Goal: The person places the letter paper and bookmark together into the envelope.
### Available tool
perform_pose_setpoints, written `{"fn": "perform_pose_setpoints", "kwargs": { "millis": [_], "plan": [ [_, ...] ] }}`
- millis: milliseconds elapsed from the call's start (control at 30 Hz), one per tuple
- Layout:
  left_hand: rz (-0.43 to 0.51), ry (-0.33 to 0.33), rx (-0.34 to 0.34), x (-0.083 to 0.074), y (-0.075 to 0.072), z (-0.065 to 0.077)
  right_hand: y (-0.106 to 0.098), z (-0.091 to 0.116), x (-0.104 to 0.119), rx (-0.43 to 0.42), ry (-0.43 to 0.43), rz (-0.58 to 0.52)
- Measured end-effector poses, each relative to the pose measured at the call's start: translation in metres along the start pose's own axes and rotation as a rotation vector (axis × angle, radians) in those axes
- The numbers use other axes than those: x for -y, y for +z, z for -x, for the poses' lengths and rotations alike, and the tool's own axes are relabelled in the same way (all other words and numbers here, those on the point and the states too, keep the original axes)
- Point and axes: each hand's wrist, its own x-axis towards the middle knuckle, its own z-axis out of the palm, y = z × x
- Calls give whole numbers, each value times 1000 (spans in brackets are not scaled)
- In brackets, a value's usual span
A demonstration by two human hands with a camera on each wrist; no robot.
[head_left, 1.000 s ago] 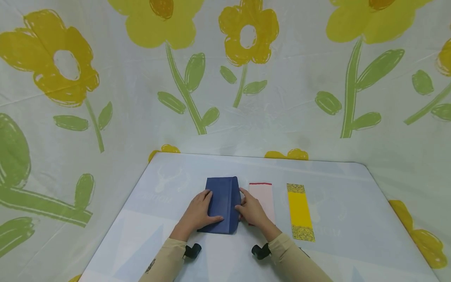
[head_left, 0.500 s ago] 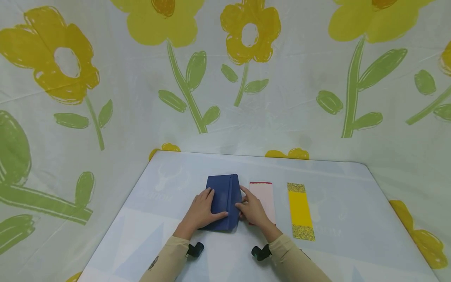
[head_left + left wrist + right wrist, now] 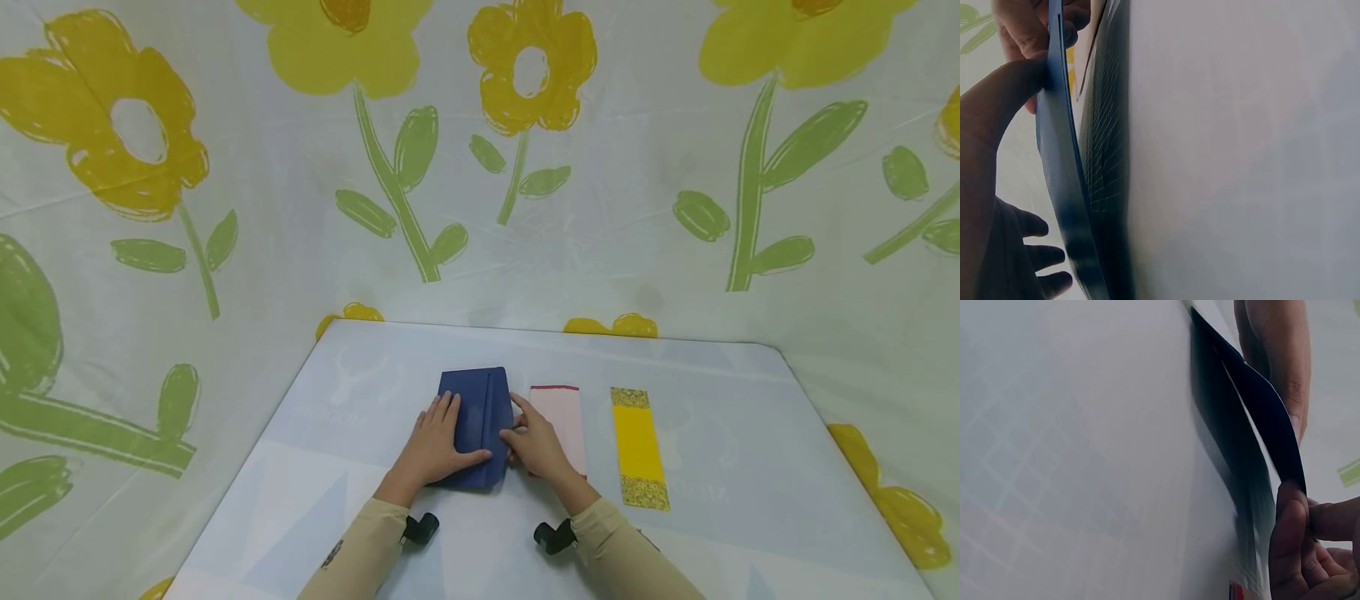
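Observation:
A navy blue paper envelope [image 3: 472, 425] with a flap [image 3: 498, 425] along its right side is tilted, its right side raised over the table. My left hand [image 3: 435, 442] rests on its left part, fingers straight and thumb stretched across toward the fold. In the left wrist view that thumb [image 3: 1004, 94] lies against the envelope's upper face. My right hand [image 3: 538, 442] pinches the flap's right edge between thumb and fingers. The right wrist view shows the right hand's fingertips [image 3: 1291, 506] under the dark edge, with a shadow on the table below.
To the right of the envelope lies a pale pink strip [image 3: 558, 417] with red ends, partly hidden by the right hand. Farther right is a yellow strip [image 3: 640, 446] with gold patterned ends. The white-blue table [image 3: 735, 400] meets a flower-print curtain [image 3: 622, 250] at the back.
My left hand has slid slightly right and away from me, its thumb nearer the fold. The envelope has shifted slightly away and its right side stands higher. My right hand keeps its pinch.

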Motion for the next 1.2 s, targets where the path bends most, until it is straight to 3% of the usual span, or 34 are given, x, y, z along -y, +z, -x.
{"fn": "perform_pose_setpoints", "kwargs": {
  "millis": [400,900,1200],
  "plan": [
    [28,29,1,-1,-1,2,1,-1,-2,4,-2,-14],
    [54,198,-16,4,2,-2,1,-1,-7,0,-45,-41],
    [53,218,7,1,-2,-3,2,-1,-6,-2,-15,-18]
  ]
}}
